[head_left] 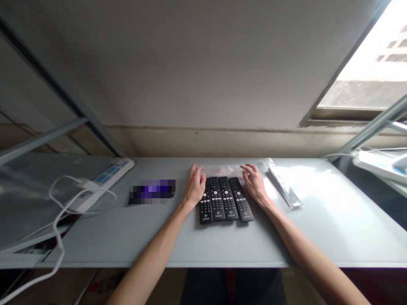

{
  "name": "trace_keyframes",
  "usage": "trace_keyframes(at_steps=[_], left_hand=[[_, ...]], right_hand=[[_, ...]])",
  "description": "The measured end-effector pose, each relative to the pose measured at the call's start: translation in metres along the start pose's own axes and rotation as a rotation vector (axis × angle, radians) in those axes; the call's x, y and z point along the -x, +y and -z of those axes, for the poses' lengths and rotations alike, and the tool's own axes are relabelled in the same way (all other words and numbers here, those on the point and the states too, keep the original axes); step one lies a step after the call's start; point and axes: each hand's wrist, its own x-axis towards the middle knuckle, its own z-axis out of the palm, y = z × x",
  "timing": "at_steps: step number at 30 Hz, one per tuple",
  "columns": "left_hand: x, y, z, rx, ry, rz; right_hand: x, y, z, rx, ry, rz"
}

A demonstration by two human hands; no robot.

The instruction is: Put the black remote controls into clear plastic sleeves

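Several black remote controls (218, 203) lie side by side on the grey table, buttons up. The rightmost remote control (242, 201) is tilted, its lower end angled out to the right. At the left end of the row, my left hand (194, 186) is open, with its thumb beside the top of the leftmost remote control (205, 207). My right hand (254, 183) is open too, fingers apart, close to the upper right side of the tilted one. Whether either hand touches a remote is hard to tell. Behind the row lies a clear plastic bag (222, 170), flat.
To the right, a clear plastic sleeve (284, 188) holds a dark, long object. A pixelated dark item (152, 191) lies left of my hands. A white power strip (106, 180) with a white cable (59, 228) is farther left. The wall (197, 142) stands behind the table (178, 250).
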Motion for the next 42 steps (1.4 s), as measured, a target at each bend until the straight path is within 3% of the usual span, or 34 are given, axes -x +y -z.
trace_keyframes(at_steps=[9,14,17,22,27,31,34,37,39,42], left_hand=[[-0.001,-0.008,-0.007,0.053,0.040,-0.037],[-0.002,0.005,0.002,-0.008,0.049,-0.076],[0.000,0.020,0.007,-0.082,-0.035,-0.144],[0.006,0.036,0.010,-0.238,-0.291,-0.291],[0.008,0.033,0.008,-0.222,-0.434,-0.273],[0.008,0.029,0.007,-0.187,-0.431,-0.240],[0.009,0.031,0.007,-0.174,-0.408,-0.226],[0.007,0.035,0.009,-0.137,-0.362,-0.217],[0.006,0.037,0.011,-0.076,-0.321,-0.220],[0.003,0.037,0.014,0.029,-0.271,-0.240]], right_hand=[[0.004,-0.008,-0.004,-0.008,0.034,0.012],[0.004,-0.017,0.008,-0.047,0.001,0.096],[0.004,-0.018,0.007,0.012,-0.108,0.115],[0.006,-0.018,-0.005,0.203,-0.296,0.049],[0.006,-0.023,-0.011,0.302,-0.303,-0.036],[0.007,-0.021,-0.013,0.288,-0.291,-0.040],[0.008,-0.019,-0.015,0.233,-0.261,-0.031],[0.006,-0.023,-0.007,0.116,-0.122,-0.004],[0.000,-0.027,0.009,0.058,0.041,0.029],[-0.008,-0.021,0.051,0.105,0.233,0.043]])
